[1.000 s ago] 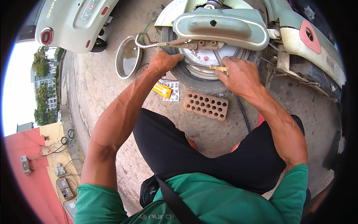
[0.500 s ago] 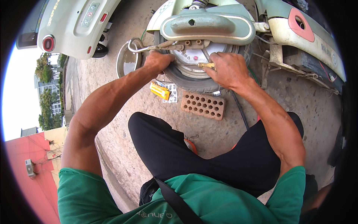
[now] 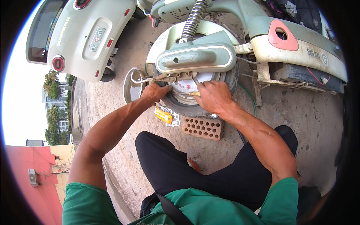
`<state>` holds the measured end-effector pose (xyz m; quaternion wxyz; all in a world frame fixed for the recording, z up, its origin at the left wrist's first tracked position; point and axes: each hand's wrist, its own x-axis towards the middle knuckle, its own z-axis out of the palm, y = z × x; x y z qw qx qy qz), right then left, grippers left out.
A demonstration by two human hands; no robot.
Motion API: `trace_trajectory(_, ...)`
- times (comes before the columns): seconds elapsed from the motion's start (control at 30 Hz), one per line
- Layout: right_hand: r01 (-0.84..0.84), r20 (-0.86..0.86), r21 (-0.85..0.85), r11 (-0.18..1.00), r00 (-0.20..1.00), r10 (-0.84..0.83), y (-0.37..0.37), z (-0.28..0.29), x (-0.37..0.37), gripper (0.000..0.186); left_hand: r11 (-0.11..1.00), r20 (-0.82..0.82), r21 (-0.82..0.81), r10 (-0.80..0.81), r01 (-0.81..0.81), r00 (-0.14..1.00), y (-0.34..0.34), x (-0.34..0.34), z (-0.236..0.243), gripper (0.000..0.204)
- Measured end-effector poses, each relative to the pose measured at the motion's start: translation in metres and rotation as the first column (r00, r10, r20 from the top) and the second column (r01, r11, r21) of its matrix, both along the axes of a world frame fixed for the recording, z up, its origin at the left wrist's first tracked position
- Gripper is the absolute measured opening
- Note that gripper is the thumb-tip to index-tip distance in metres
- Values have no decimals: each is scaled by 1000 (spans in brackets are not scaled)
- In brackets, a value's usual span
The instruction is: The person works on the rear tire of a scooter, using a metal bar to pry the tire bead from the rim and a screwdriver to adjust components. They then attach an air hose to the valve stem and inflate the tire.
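Observation:
The scooter's rear wheel with its black tyre lies under a pale green swingarm cover and coiled shock. My left hand is closed on the tyre's left side, thumb at the inner rim. My right hand is closed round a metal tool with a yellow, brass-like handle, held over the rim; its thin shaft points toward my left hand. A steel basin stands left of the wheel. A yellow packet lies on a patch sheet, near a perforated brick.
A white car stands at upper left. The scooter's body, with a pink trim and exposed frame, fills the upper right. A green hose and a black one run on the concrete ground. A pink wall with an air unit is at left.
The view has tilted up, so more of the car, shock and scooter shows and everything sits lower in the picture. Both hands stay at about the same places on the wheel.

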<state>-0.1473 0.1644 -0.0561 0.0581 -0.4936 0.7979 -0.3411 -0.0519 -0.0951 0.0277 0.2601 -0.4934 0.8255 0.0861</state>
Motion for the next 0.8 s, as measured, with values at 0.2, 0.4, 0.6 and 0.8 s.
trace_trajectory(0.2, -5, 35, -11, 1000, 999, 5, -2, 6, 2, 38, 999, -28, 50, 0, 1, 1000, -7, 9, 4, 89)
trace_trajectory(0.4, 44, 518, 192, 980, 844, -139, 11, 56, 4, 42, 998, -218, -68, -19, 4, 976, 12, 24, 9, 102)
trace_trajectory(0.6, 98, 667, 68, 993, 736, -118, -46, 37, 32, 52, 996, -368, -92, -35, 1, 929, 16, 35, 5, 96)
trace_trajectory(0.8, 108, 818, 195, 975, 530, -222, -72, 46, 43, 46, 994, -401, -106, -79, 39, 913, 12, 38, -9, 97)
